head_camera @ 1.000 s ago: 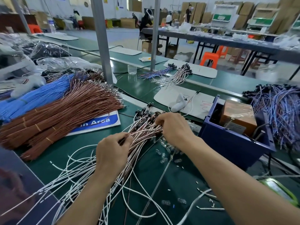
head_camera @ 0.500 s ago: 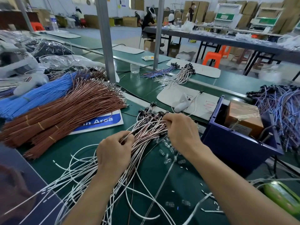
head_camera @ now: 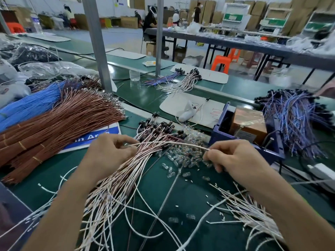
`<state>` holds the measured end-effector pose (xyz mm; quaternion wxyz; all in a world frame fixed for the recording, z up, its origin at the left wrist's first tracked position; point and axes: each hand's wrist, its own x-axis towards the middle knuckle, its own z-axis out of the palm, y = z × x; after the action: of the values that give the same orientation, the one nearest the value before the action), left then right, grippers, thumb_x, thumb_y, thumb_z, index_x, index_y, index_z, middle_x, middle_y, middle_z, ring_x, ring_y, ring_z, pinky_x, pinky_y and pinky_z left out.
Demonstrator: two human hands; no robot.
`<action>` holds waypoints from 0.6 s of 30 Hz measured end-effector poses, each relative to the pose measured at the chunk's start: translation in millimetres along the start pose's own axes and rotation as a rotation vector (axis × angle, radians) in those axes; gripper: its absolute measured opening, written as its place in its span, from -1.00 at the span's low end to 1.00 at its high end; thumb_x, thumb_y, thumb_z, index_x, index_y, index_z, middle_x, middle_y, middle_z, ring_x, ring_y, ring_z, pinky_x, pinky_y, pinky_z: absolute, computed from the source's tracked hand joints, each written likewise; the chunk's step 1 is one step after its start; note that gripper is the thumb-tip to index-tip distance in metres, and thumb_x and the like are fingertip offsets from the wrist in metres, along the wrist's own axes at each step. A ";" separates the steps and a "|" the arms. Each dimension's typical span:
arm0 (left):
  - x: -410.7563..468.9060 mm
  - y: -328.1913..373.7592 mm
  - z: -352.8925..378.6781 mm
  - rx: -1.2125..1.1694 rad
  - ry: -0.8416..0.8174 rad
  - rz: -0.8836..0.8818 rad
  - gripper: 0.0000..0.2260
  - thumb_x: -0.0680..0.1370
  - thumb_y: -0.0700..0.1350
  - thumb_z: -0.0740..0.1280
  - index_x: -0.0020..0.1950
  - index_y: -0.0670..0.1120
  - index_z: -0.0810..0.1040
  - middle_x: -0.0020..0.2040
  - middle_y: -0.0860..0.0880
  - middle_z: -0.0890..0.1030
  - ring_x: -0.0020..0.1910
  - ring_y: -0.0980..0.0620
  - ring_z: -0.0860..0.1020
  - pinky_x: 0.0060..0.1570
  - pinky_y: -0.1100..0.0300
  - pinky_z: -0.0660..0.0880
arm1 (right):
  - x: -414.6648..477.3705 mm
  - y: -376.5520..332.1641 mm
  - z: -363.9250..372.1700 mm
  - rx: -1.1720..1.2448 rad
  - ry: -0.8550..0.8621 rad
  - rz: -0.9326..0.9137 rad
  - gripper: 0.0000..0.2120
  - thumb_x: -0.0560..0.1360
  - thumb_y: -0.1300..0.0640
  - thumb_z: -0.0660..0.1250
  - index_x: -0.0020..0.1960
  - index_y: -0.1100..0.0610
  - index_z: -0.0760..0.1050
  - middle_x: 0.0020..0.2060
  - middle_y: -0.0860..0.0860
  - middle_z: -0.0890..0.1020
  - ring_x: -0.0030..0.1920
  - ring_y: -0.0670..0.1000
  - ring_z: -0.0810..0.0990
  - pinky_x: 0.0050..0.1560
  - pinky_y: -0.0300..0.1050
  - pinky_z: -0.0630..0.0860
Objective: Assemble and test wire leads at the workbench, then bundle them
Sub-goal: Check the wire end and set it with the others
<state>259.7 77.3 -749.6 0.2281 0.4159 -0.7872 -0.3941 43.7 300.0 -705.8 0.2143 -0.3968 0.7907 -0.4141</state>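
A loose sheaf of pink-and-white wire leads (head_camera: 116, 180) with black end caps (head_camera: 159, 125) lies across the green bench mat (head_camera: 181, 192). My left hand (head_camera: 107, 154) pinches one end of a single lead (head_camera: 172, 143). My right hand (head_camera: 230, 156) pinches its other end, so the lead stretches between both hands just above the sheaf. A scatter of small clear connector housings (head_camera: 181, 156) lies under the lead. More short white leads (head_camera: 248, 211) lie beneath my right forearm.
Banded brown wire bundles (head_camera: 59, 127) and blue wires (head_camera: 30, 105) fill the left. A blue bin (head_camera: 226, 136) holding a brown box (head_camera: 248, 124) stands at the right, with purple leads (head_camera: 297, 122) beyond it. A grey post (head_camera: 97, 44) rises behind the wires.
My right hand has drawn away from the black-capped ends toward the right, pulling one lead out of the sheaf. My left hand shifted slightly and now pinches that lead's other end.
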 end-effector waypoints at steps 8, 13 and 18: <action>-3.0 56.4 36.0 -0.491 -0.412 0.114 -0.86 0.54 -0.21 0.44 -0.03 -0.03 0.78 -0.34 -0.09 0.63 -0.41 0.15 0.44 -0.44 0.38 0.32 | -73.6 56.5 -46.9 0.256 0.095 0.212 -0.50 0.38 -0.34 0.26 -0.12 0.03 0.75 -0.40 0.09 0.62 -0.42 -0.04 0.43 -0.43 -0.30 0.35; -10.5 77.5 118.9 -0.310 -0.515 0.157 -0.77 0.57 -0.23 0.44 -0.10 0.10 0.77 -0.39 -0.03 0.64 -0.46 0.12 0.42 -0.47 0.33 0.31 | -87.3 83.0 -60.0 0.200 0.221 0.237 -0.72 0.59 -0.05 0.33 -0.17 0.00 0.74 -0.43 0.05 0.60 -0.39 -0.03 0.47 -0.32 -0.20 0.42; -23.9 100.1 178.4 -0.469 -0.544 0.188 -0.81 0.49 -0.15 0.46 -0.02 0.13 0.76 -0.38 0.04 0.61 -0.42 0.12 0.52 -0.31 0.31 0.45 | -101.7 92.3 -84.1 -0.275 0.203 0.215 -0.84 0.51 -0.18 0.33 -0.13 -0.20 0.67 -0.43 -0.06 0.63 -0.41 -0.04 0.53 -0.36 -0.13 0.40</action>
<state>102.7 208.4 -773.7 0.1349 0.1580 -0.7421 -0.6373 6.4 454.2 -733.3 0.1200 -0.2919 0.8952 -0.3147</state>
